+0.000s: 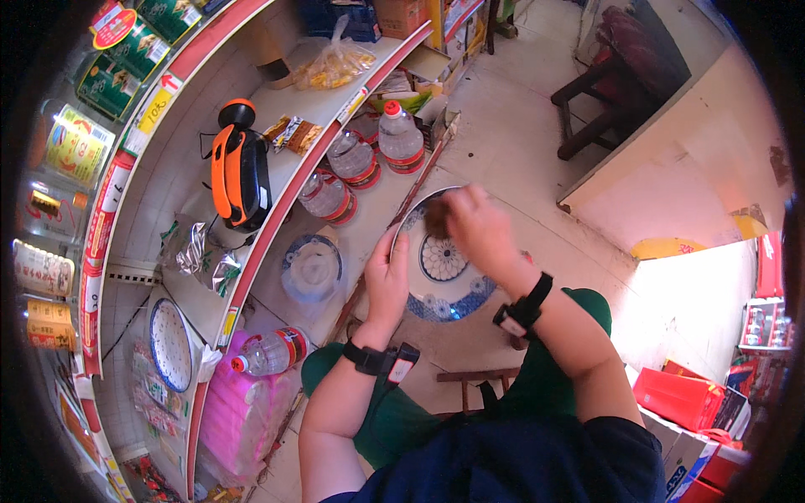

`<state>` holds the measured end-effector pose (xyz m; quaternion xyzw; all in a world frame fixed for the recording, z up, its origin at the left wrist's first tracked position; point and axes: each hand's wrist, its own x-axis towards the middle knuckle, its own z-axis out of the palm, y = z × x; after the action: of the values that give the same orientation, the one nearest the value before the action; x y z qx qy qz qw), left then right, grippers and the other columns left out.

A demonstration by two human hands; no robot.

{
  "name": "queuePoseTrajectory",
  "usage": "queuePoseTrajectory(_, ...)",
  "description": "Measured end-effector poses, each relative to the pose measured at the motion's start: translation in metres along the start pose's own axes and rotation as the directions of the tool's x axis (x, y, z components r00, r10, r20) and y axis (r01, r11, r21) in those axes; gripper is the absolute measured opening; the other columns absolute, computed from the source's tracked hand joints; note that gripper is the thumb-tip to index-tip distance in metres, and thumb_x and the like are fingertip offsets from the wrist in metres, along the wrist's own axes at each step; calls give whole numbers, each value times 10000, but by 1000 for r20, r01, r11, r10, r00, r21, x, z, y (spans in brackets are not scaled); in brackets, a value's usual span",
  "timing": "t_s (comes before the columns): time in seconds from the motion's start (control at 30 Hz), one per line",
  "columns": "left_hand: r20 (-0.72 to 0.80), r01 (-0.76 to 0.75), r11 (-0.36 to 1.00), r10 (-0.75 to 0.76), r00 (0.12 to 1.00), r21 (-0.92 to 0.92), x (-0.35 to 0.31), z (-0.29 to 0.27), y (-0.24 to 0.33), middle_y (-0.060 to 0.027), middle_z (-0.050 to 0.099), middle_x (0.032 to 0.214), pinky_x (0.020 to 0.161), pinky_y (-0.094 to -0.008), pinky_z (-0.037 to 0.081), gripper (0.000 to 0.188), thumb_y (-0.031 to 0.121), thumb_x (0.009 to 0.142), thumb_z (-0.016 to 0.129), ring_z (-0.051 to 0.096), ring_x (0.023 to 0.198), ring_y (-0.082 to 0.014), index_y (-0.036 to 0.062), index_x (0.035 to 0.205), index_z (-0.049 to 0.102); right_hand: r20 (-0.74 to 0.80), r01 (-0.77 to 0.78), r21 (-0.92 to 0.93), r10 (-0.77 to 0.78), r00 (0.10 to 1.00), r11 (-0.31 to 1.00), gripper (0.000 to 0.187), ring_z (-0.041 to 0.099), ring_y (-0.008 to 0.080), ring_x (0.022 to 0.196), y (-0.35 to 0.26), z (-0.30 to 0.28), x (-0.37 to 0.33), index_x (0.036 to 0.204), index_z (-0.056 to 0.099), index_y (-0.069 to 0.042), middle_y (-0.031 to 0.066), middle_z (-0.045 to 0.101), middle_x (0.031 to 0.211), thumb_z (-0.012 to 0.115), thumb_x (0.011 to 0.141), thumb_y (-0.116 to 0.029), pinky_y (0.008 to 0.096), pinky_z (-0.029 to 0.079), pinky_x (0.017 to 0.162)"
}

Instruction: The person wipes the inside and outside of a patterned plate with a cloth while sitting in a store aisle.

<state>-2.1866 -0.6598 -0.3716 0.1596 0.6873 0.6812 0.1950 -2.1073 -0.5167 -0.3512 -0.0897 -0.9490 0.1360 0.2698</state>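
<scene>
A round white plate with blue patterns point(453, 308) is held over the floor in front of my knees. My left hand point(387, 272) grips its left rim, thumb on the upper side and the other fingers mostly hidden. Above the plate's far part is my right hand point(482, 233), closed around a dark brown wad point(436, 218) that looks like a scrubbing pad. The wad appears to touch the plate's inner surface. Its material is too blurred to tell. Both wrists carry black straps with small devices.
Shelves point(289, 201) curve along the left, bearing an orange-and-black appliance point(239, 176). Water bottles point(401, 138), a blue-rimmed bowl point(312, 270) and a dotted plate point(170, 345) stand nearby. A pink package point(239, 402) is by my left knee. Red boxes point(679, 398) are stacked at right.
</scene>
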Motion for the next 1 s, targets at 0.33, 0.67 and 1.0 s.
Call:
queuePoseTrajectory(0.33,153,67,997,-73,985,41,-6,0,-10,-52,639,938,817,-267,446,432,354,1016,477,538,877,-117,-44,1110,615,23,71,382,-87,996,921,320,607,352,892,-10,0,-10,1059,552,-93,129,536,1109,677,765,-85,413,524,752)
queuePoseTrajectory(0.67,45,17,993,-22,999,113,-2,-17,4,-70,665,992,828,-264,464,428,317,984,553,568,918,-120,-71,1157,603,-4,-341,375,369,929,862,325,600,394,940,55,-28,7,1170,543,-66,195,580,1082,598,850,-53,422,502,810)
queuePoseTrajectory(1.0,186,-75,953,20,982,294,-11,-12,3,-114,683,1033,850,-287,471,317,195,951,588,612,956,-150,-25,1178,612,217,-43,404,-50,975,914,372,631,355,937,14,-22,2,1194,586,-81,161,563,1154,666,835,-142,408,529,780)
